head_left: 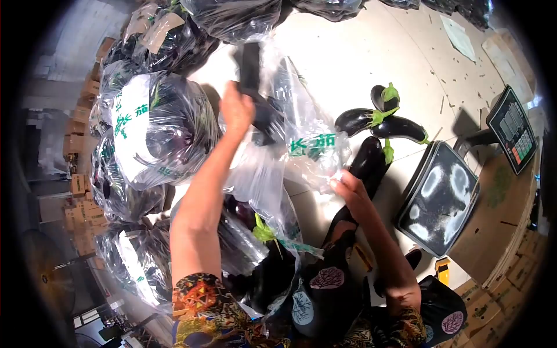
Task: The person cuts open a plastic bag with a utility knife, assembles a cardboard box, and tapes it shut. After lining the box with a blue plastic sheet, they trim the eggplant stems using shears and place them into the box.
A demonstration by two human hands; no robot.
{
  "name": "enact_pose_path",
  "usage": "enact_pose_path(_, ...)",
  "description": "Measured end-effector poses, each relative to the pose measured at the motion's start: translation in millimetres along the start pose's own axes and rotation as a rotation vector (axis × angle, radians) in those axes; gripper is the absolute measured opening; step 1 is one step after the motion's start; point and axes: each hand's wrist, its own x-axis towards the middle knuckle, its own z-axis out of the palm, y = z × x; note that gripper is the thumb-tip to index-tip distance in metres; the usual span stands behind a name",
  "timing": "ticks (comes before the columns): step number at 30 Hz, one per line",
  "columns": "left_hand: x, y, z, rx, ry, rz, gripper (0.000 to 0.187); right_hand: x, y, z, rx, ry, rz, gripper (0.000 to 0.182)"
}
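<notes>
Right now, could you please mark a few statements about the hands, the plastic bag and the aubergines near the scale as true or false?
1. The left hand grips the top of the clear plastic bag. True.
2. The right hand rests on the scale. False: it holds the bag's lower edge.
3. Three loose aubergines lie on the floor near the scale. True.
4. The scale's pan holds an aubergine. False: nothing lies on it.
5. Filled bags are stacked at the left. True.

Pale floor (360, 52), stacked cardboard boxes (78, 211)
</notes>
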Motion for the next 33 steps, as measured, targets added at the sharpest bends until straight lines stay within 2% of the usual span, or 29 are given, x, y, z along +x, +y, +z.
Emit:
enact_pose_path(1, -18, 6, 18, 0.031, -0.176, -0.046, 0.028, -10, -3, 0, 0.137, -0.002, 0.085, 0.016)
enact_pose_path(2, -45, 7, 37, 0.048, -0.368, -0.052, 0.031, -16, -6, 0, 0.083, 0.121, 0.043, 0.020)
enact_pose_path(3, -77, -3, 63, 0.113, -0.565, -0.040, 0.033, -21, -10, 0, 0.109, 0.140, -0.013, 0.021)
enact_pose_path(4, -104, 6, 59, 0.140, -0.790, 0.153, 0.036, -24, -15, 1, 0.135, 0.161, -0.071, 0.022)
enact_pose_path(5, -117, 10, 55, -0.124, -1.138, 0.012, 0.039, -24, -14, 2, -0.019, 0.144, -0.193, 0.024)
enact_pose_path(7, -119, 50, 30, -0.274, -1.562, -0.277, 0.030, -15, 4, 10, -0.361, 0.073, -0.451, 0.027)
enact_pose_path(9, -133, 42, 43, -0.263, -1.466, 0.430, 0.026, 0, 33, 25, -0.679, 0.022, -0.661, 0.030)
enact_pose_path(10, -121, 46, 38, -0.161, -1.520, 0.372, 0.028, 1, 42, 26, -0.699, 0.088, -0.484, 0.040)
enact_pose_path(11, -110, 49, 33, -0.053, -1.572, 0.317, 0.031, 3, 50, 18, -0.833, 0.066, -0.398, 0.047)
enact_pose_path(12, -102, 15, 44, -0.247, -1.403, 0.318, 0.032, 6, 65, 12, -0.785, 0.128, -0.357, 0.048)
enact_pose_path(13, -87, -25, 58, -0.180, -1.175, 0.280, 0.029, 5, 79, 9, -0.733, 0.190, -0.310, 0.049)
enact_pose_path(14, -66, -4, 39, 0.130, -0.834, 0.207, 0.050, 3, 85, 7, -0.754, 0.161, -0.272, 0.063)
enact_pose_path(15, -45, 19, 19, 0.390, -0.537, 0.039, 0.074, -2, 83, 8, -0.806, 0.198, -0.306, 0.068)
enact_pose_path(16, -38, -27, 37, 0.367, -0.506, -0.010, 0.105, -9, 71, 9, -0.866, 0.243, -0.339, 0.074)
enact_pose_path(17, -27, -11, 37, 0.323, -0.752, -0.440, 0.116, -16, 60, 9, -0.926, 0.293, -0.371, 0.081)
enact_pose_path(18, -37, -43, 58, 0.158, -0.803, -0.411, 0.116, -20, 53, 11, -0.927, 0.336, -0.270, 0.092)
enact_pose_path(19, -58, -91, 92, -0.006, -0.851, -0.378, 0.117, -21, 60, 13, -0.862, 0.442, -0.209, 0.091)
enact_pose_path(21, -69, -71, 103, -0.066, -1.193, 0.028, 0.073, -26, 92, 21, -0.727, 0.640, -0.081, 0.089)
enact_pose_path(22, -77, -48, 99, -0.079, -1.187, -0.185, 0.054, -30, 104, 26, -0.708, 0.740, 0.040, 0.072)
enact_pose_path(23, -83, -27, 95, -0.089, -1.167, -0.396, 0.038, -32, 110, 23, -0.521, 0.639, 0.272, 0.065)
enact_pose_path(24, -75, 9, 76, -0.149, -1.243, -0.340, 0.021, -33, 114, 15, -0.327, 0.531, 0.493, 0.059)
enact_pose_path(25, -79, 23, 68, -0.182, -1.228, -0.213, 0.019, -33, 117, 11, -0.126, 0.418, 0.700, 0.054)
enact_pose_path(26, -83, 34, 62, -0.215, -1.209, -0.083, 0.018, -33, 120, 17, -0.089, 0.491, 0.635, 0.046)
enact_pose_path(27, -87, 40, 57, -0.248, -1.184, 0.037, 0.016, -30, 117, 14, 0.030, 0.469, 0.557, 0.047)
enact_pose_path(28, -96, 22, 63, -0.120, -0.873, 0.357, 0.008, -24, 110, 13, 0.148, 0.434, 0.480, 0.047)
enact_pose_path(29, -85, -4, 70, 0.000, -0.658, 0.481, 0.028, -22, 104, 13, 0.264, 0.395, 0.400, 0.047)
enact_pose_path(30, -65, -14, 66, 0.175, -0.522, 0.252, 0.048, -19, 97, 13, 0.321, 0.400, 0.372, 0.046)
enact_pose_path(31, -48, -18, 66, 0.328, -0.382, 0.022, 0.068, -18, 105, 10, 0.245, 0.422, 0.375, 0.045)
enact_pose_path(33, -34, -35, 68, 0.451, -0.486, -0.298, 0.100, -25, 141, 6, 0.084, 0.449, 0.395, 0.042)
